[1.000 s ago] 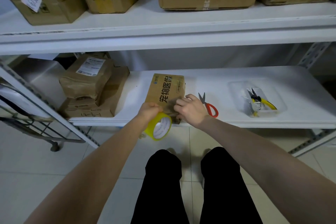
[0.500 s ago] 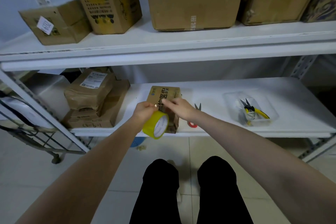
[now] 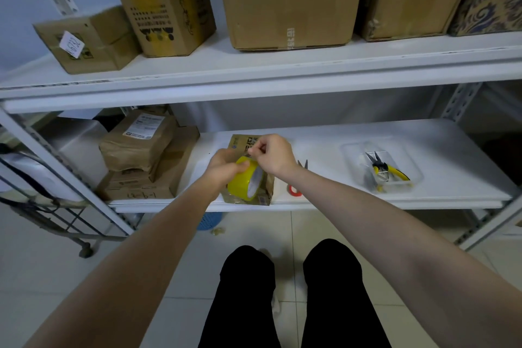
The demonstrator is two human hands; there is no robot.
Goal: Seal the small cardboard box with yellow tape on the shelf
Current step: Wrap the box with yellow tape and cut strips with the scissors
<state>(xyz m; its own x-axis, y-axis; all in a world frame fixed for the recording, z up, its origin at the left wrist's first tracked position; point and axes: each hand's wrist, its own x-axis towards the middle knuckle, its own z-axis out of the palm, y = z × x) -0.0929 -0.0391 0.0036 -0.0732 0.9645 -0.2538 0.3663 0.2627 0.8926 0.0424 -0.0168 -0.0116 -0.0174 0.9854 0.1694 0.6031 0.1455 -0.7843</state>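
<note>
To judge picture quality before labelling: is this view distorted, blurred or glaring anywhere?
Head view: the wide lens splays the shelf uprights; the left hand on the tape roll and the right hand pinching the tape end look slightly soft; light is dim and even, without glare.

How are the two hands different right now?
The left hand grips the round yellow tape roll, low at the front of the small brown cardboard box. The right hand pinches the tape's loose end, higher up. Both are curled, working over that box on the white lower shelf.
</note>
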